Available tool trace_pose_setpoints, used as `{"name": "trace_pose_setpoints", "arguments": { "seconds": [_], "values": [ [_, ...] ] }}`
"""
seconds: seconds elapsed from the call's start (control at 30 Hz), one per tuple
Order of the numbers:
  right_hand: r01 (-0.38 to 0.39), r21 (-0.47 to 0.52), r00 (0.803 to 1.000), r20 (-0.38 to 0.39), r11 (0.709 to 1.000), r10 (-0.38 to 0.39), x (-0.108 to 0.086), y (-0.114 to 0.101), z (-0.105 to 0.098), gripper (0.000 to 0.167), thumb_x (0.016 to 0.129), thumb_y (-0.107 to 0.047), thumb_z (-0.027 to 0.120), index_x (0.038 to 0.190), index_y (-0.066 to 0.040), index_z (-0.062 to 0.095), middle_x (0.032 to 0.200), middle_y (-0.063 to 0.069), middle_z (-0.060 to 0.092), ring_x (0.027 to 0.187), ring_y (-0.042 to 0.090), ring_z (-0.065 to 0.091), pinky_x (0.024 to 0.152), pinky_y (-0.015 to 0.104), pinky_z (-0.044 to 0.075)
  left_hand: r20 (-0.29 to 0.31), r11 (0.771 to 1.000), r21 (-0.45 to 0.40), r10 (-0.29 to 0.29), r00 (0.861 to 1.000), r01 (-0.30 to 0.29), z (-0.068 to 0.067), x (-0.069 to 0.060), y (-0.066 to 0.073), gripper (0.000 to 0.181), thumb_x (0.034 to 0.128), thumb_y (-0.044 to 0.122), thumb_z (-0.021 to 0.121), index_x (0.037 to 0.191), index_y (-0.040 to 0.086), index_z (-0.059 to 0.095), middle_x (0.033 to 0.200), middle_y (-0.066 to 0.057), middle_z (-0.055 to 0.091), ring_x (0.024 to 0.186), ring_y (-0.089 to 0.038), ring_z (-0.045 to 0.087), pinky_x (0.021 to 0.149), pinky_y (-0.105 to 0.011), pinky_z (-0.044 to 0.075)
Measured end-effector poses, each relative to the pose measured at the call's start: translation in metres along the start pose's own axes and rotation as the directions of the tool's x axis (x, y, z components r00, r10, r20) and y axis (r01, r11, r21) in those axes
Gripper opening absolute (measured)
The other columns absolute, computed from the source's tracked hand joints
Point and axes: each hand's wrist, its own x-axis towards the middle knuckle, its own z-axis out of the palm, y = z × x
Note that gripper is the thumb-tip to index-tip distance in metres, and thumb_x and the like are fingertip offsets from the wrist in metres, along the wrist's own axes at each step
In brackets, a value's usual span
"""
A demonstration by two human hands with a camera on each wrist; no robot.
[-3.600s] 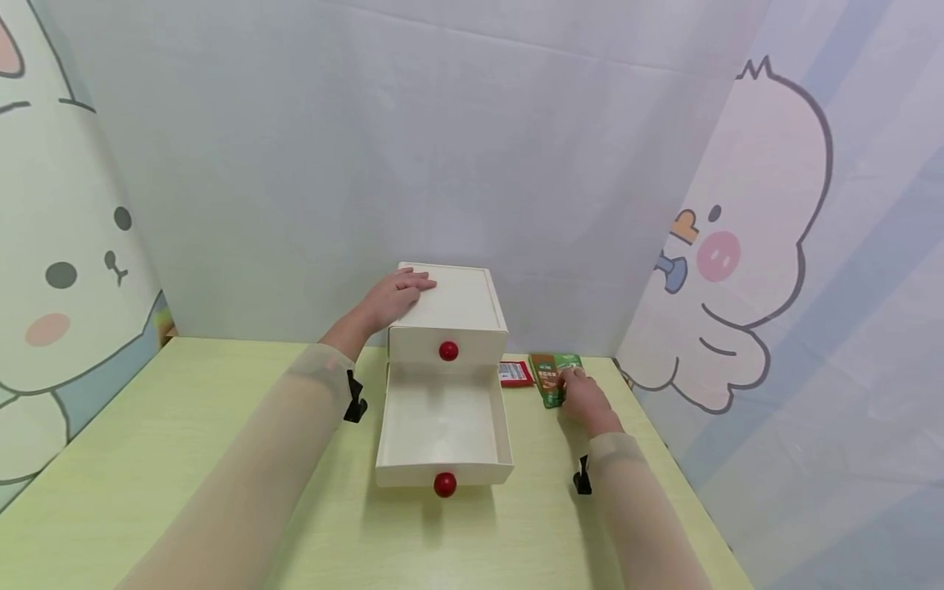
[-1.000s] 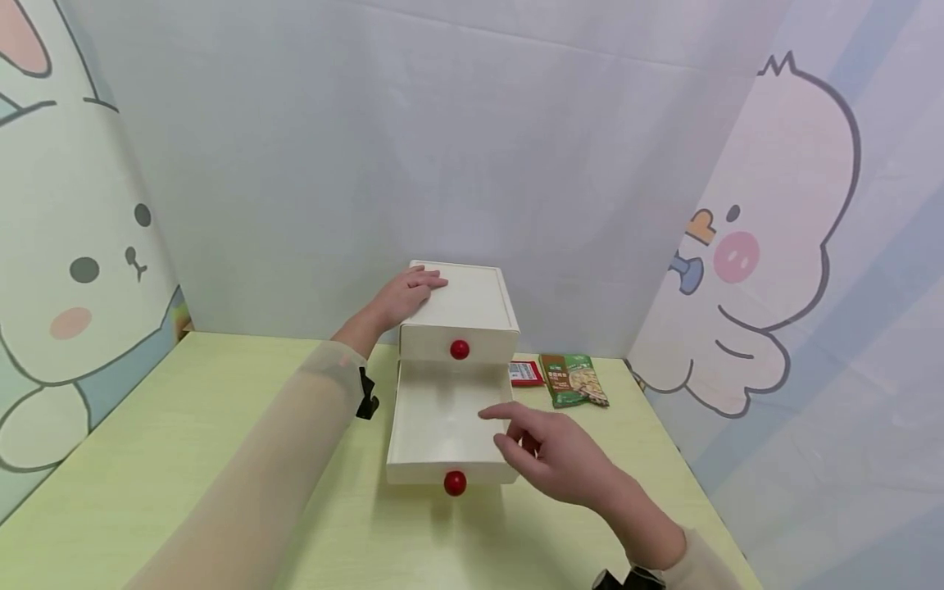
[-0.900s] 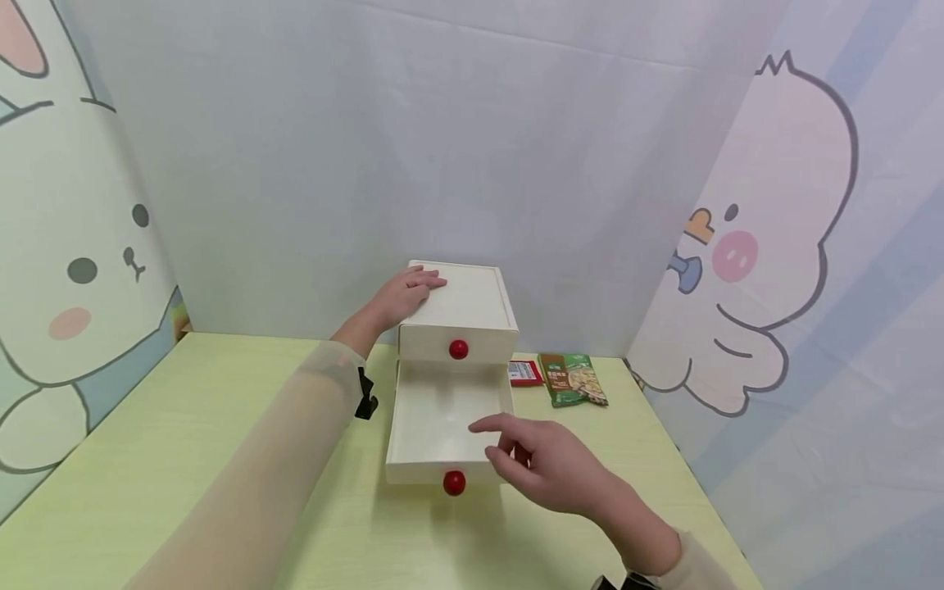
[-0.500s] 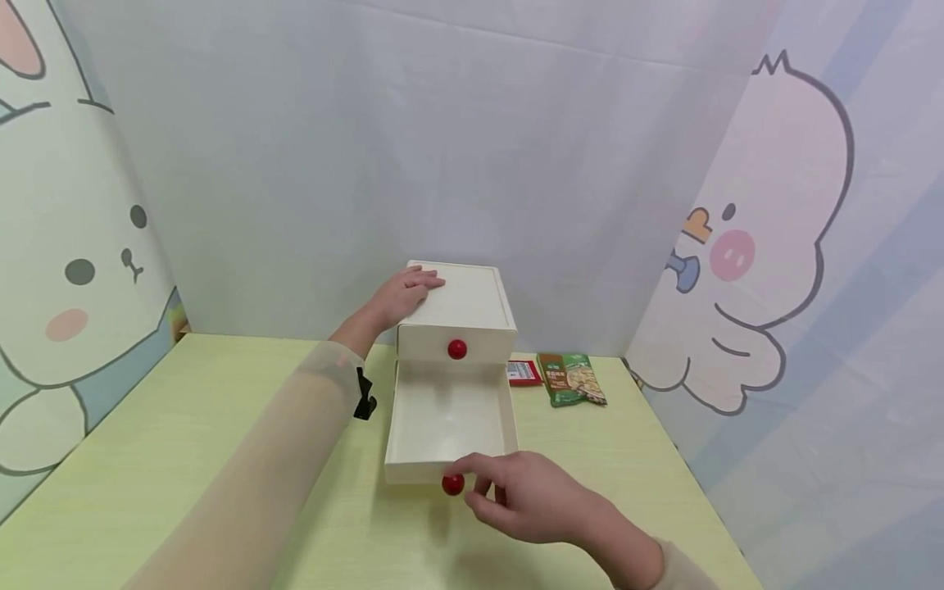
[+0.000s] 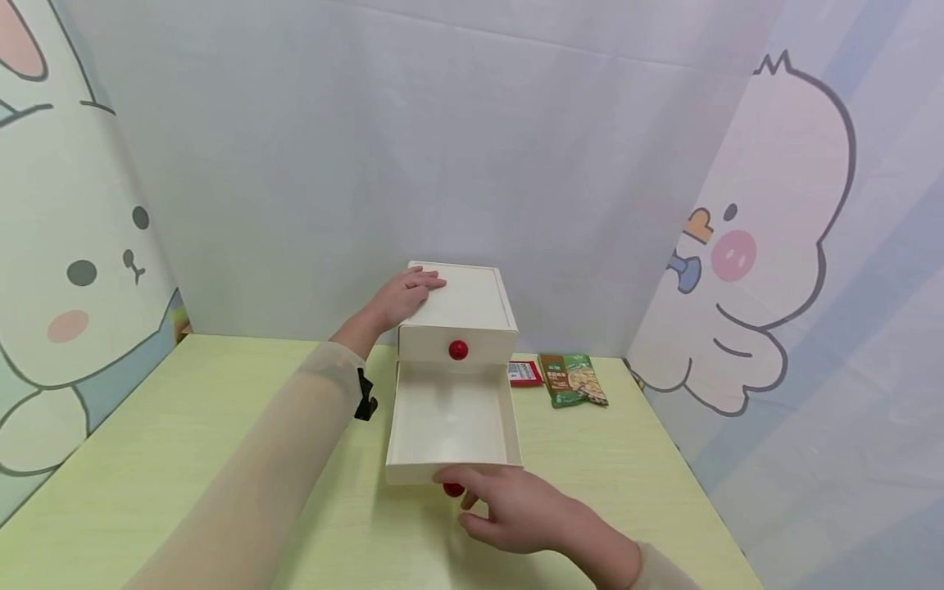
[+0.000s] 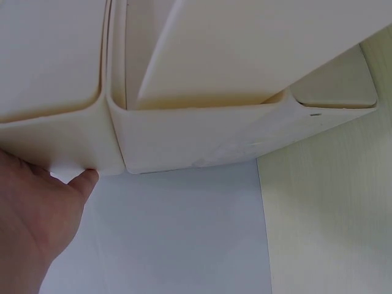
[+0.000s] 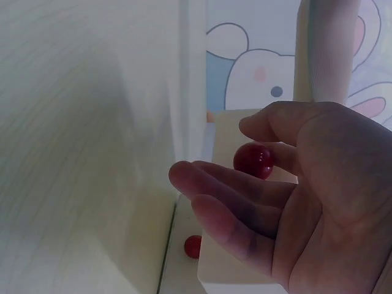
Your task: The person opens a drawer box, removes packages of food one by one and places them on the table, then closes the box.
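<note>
A white two-drawer box [image 5: 472, 299] has its upper drawer [image 5: 424, 344] closed and its lower drawer [image 5: 446, 418] pulled out, with nothing seen inside. My left hand [image 5: 401, 295] rests on the left of the box top; in the left wrist view its thumb lies against the box's side. My right hand [image 5: 519, 508] is at the lower drawer's front, index finger along the front's upper edge. Just under that finger, the red round knob [image 7: 253, 161] sits between thumb and fingers, which look loose rather than pinched on it.
A green snack packet [image 5: 574, 381] and a red packet [image 5: 524, 374] lie on the table [image 5: 243, 393], right of the box. A second red knob [image 5: 458, 350] is on the upper drawer. A grey-white curtain [image 5: 310, 180] hangs close behind.
My right hand has left the green packet, passed over the lower drawer and come down to its knob. My left hand stays on the box, and the drawer has not moved.
</note>
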Motion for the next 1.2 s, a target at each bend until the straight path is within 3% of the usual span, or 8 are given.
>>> {"name": "trace_pose_setpoints", "arguments": {
  "seconds": [0.23, 0.47, 0.6, 0.73, 0.9, 1.2],
  "values": [
    [-0.007, 0.01, 0.998, -0.064, 1.0, 0.007, 0.005, 0.005, 0.01, 0.038, 0.11, -0.019, 0.064, 0.148, -0.023, 0.065, 0.122, -0.006, 0.079, 0.096, -0.009, 0.067, 0.079, 0.011, 0.055, -0.005, 1.0, 0.003, 0.007, 1.0, -0.007, 0.001, 0.001, 0.001, 0.054, 0.1097, 0.021, 0.037, 0.156, 0.01, 0.063, 0.176, -0.009, 0.044, 0.173, -0.03, 0.015, 0.141, -0.056, 0.008],
    [0.058, -0.011, 0.986, -0.158, 0.998, -0.059, 0.007, 0.01, 0.018, 0.033, 0.111, -0.016, 0.065, 0.142, -0.022, 0.071, 0.117, -0.004, 0.08, 0.096, -0.006, 0.064, 0.084, 0.011, 0.057, -0.008, 1.0, -0.005, 0.003, 1.0, -0.003, 0.0, -0.001, 0.002, 0.054, 0.1101, 0.022, 0.037, 0.156, 0.011, 0.063, 0.176, -0.009, 0.043, 0.173, -0.03, 0.014, 0.141, -0.057, 0.007],
    [0.121, -0.056, 0.965, -0.226, 0.991, -0.131, 0.009, 0.013, 0.024, 0.034, 0.107, -0.012, 0.07, 0.139, -0.021, 0.071, 0.114, -0.003, 0.081, 0.094, -0.006, 0.066, 0.082, 0.008, 0.054, -0.009, 1.0, -0.007, 0.0, 1.0, 0.0, 0.0, -0.002, 0.001, 0.054, 0.1101, 0.022, 0.038, 0.156, 0.011, 0.063, 0.176, -0.009, 0.044, 0.173, -0.03, 0.015, 0.141, -0.057, 0.007],
    [0.178, -0.139, 0.931, -0.297, 0.974, -0.212, 0.011, 0.015, 0.028, 0.034, 0.102, -0.008, 0.075, 0.134, -0.018, 0.073, 0.111, -0.003, 0.082, 0.091, -0.005, 0.068, 0.081, 0.006, 0.053, -0.007, 1.0, -0.004, -0.005, 1.0, 0.005, 0.001, -0.001, 0.0, 0.054, 0.11, 0.022, 0.038, 0.156, 0.012, 0.063, 0.176, -0.007, 0.044, 0.173, -0.029, 0.015, 0.141, -0.057, 0.008],
    [0.191, -0.224, 0.901, -0.346, 0.956, -0.261, 0.012, 0.016, 0.029, 0.033, 0.098, -0.007, 0.079, 0.129, -0.019, 0.074, 0.11, -0.005, 0.083, 0.088, -0.005, 0.068, 0.08, 0.006, 0.054, -0.012, 1.0, -0.006, -0.008, 1.0, 0.007, 0.001, 0.0, -0.001, 0.054, 0.1094, 0.022, 0.038, 0.156, 0.012, 0.063, 0.176, -0.007, 0.044, 0.173, -0.029, 0.015, 0.14, -0.058, 0.008],
    [0.175, -0.209, 0.903, -0.357, 0.962, -0.241, 0.014, 0.015, 0.027, 0.033, 0.097, -0.007, 0.08, 0.127, -0.02, 0.074, 0.108, -0.005, 0.083, 0.085, -0.005, 0.067, 0.077, 0.006, 0.053, -0.012, 1.0, -0.007, 0.0, 1.0, 0.0, 0.001, -0.002, 0.001, 0.054, 0.1098, 0.022, 0.038, 0.155, 0.012, 0.064, 0.176, -0.007, 0.045, 0.173, -0.029, 0.014, 0.141, -0.058, 0.008]
  ]
}}
